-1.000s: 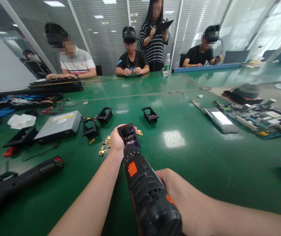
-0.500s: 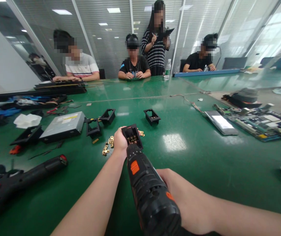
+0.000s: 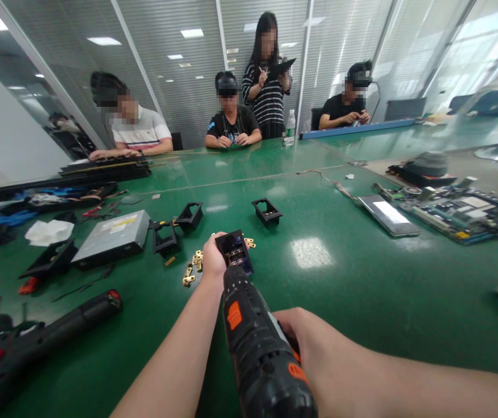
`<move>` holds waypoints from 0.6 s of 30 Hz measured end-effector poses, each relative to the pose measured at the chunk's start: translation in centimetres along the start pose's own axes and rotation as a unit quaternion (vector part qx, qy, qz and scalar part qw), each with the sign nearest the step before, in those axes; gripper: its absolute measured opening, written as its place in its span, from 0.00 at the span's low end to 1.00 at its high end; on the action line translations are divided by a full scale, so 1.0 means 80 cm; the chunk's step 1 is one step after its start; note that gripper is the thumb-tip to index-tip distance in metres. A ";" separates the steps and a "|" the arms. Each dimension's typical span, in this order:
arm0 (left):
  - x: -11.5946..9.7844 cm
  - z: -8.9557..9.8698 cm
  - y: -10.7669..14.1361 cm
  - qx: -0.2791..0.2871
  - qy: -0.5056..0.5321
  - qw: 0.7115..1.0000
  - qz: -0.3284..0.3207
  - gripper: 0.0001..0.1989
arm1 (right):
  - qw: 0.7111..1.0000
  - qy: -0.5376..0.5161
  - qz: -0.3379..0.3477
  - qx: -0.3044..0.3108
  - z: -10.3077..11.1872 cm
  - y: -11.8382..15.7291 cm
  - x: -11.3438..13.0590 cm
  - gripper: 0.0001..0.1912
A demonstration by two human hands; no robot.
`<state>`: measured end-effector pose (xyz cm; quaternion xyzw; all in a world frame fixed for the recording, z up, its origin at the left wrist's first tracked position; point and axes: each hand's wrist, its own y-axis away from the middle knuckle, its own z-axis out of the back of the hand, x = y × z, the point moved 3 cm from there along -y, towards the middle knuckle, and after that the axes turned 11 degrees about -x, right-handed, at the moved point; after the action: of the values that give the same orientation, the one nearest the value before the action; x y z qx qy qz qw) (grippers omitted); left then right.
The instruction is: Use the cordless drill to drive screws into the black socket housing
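Observation:
My left hand (image 3: 213, 259) grips a black plastic housing (image 3: 235, 247) by its left side, with brass-coloured parts visible inside. A black and orange power drill (image 3: 260, 348) is held by my right hand (image 3: 303, 337). Its chuck end lies at the near edge of the housing; the bit tip cannot be made out. Small brass pieces (image 3: 192, 267) lie left of my left hand, and a few more show just right of the housing. Beyond stand other black housings, one at the centre (image 3: 267, 212) and two at the left (image 3: 189, 216).
A second black power tool (image 3: 57, 337) lies at the left front. A metal drive box (image 3: 112, 239) sits behind it. To the right are a phone-like device (image 3: 387, 215) and circuit boards (image 3: 471, 212). Several people are across the green table (image 3: 383, 302).
The view has tilted slightly, so most things appear a little lower. The housing and the drill stay together in my hands, and the inside of the housing shows bluish light now.

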<state>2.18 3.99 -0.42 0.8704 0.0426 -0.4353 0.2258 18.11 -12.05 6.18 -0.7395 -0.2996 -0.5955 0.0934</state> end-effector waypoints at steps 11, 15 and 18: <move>-0.004 -0.006 0.007 -0.023 -0.036 0.999 -0.006 0.12 | 0.999 -0.012 0.017 0.028 0.016 -0.003 -0.012 0.13; -0.006 -0.010 0.009 -0.024 -0.053 0.998 -0.013 0.15 | 0.999 -0.021 0.010 0.031 0.018 -0.006 -0.014 0.14; -0.006 -0.011 0.008 -0.023 -0.054 0.998 -0.006 0.17 | 0.999 -0.024 0.013 0.028 0.016 -0.007 -0.010 0.16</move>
<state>2.70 3.81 0.60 0.8398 0.0456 -0.4822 0.2453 18.73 -11.22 4.99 -0.7544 -0.3091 -0.5676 0.1149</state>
